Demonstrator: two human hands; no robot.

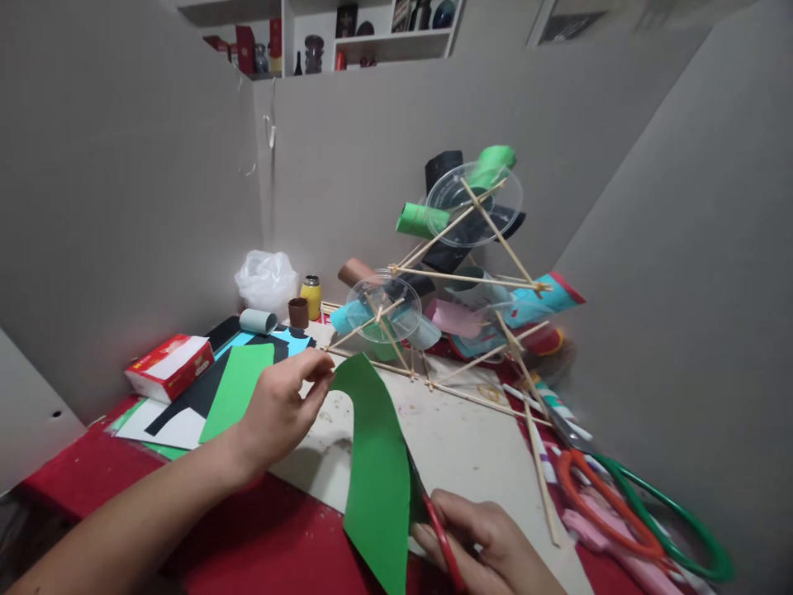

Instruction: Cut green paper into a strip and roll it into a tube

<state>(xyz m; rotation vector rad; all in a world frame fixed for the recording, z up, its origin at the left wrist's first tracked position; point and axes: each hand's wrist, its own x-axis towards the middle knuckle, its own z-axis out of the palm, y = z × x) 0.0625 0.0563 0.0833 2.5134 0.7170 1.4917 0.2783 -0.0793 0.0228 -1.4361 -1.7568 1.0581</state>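
A sheet of green paper [377,463] hangs curled over the board, its upper corner pinched in my left hand [285,405]. In my right hand [483,545] is a pair of scissors [441,529] with red handles, its dark blade lying along the right edge of the sheet. How far the blades are apart is hidden by the paper. Behind the sheet stands a frame of wooden sticks [467,279] with clear plastic discs [434,216] and coloured paper tubes [421,220] fixed round them.
At left lie a red tissue box [170,368], another green sheet [239,388] and black paper [204,392]. A yellow jar [311,296] and a white plastic bag [266,281] stand behind. Orange-and-green-handled scissors [610,504] lie at right. Grey walls enclose the table.
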